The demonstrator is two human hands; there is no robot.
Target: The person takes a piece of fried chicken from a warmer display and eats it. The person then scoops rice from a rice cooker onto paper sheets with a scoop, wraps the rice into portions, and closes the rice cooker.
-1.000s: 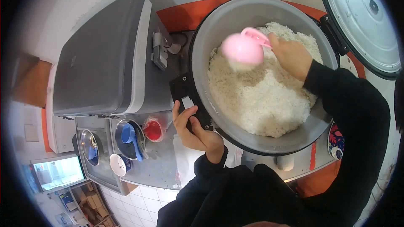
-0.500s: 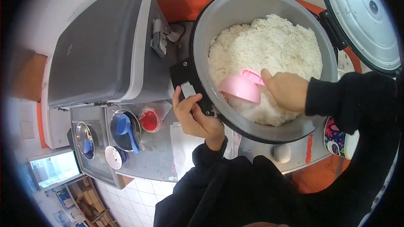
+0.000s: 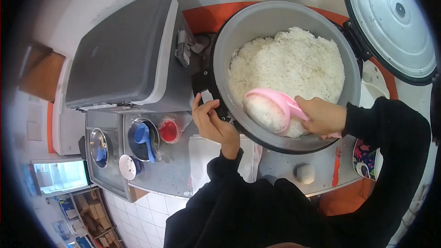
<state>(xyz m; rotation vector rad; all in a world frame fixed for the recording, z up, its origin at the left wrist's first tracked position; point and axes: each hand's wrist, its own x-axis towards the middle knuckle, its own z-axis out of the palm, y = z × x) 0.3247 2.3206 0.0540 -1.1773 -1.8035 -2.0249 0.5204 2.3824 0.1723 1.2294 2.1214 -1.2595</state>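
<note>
A large rice cooker (image 3: 222, 32) holds a heap of white cooked rice (image 3: 287, 66) in its grey inner pot. My right hand (image 3: 321, 115) is closed around the handle of a pink scoop (image 3: 275, 96). The scoop is tilted, its bowl filled with rice, low in the pot near the side closest to me. My left hand (image 3: 213, 121) grips the black front handle (image 3: 202, 81) of the cooker at its rim, with finger and thumb near a white label. The hinged metal lid (image 3: 390, 18) stands open at the right.
A grey lidded box (image 3: 124, 50) stands left of the cooker. On the metal counter (image 3: 177, 170) are a bowl with a blue ladle (image 3: 143, 133), a red container (image 3: 169, 130), a white cup (image 3: 128, 167) and a white cloth (image 3: 202, 160). A patterned tub (image 3: 365, 158) sits at the right.
My right hand has turned the pink scoop over, from bowl down to bowl up, and rice now fills it. My left hand stays at the cooker's handle. The view has shifted slightly.
</note>
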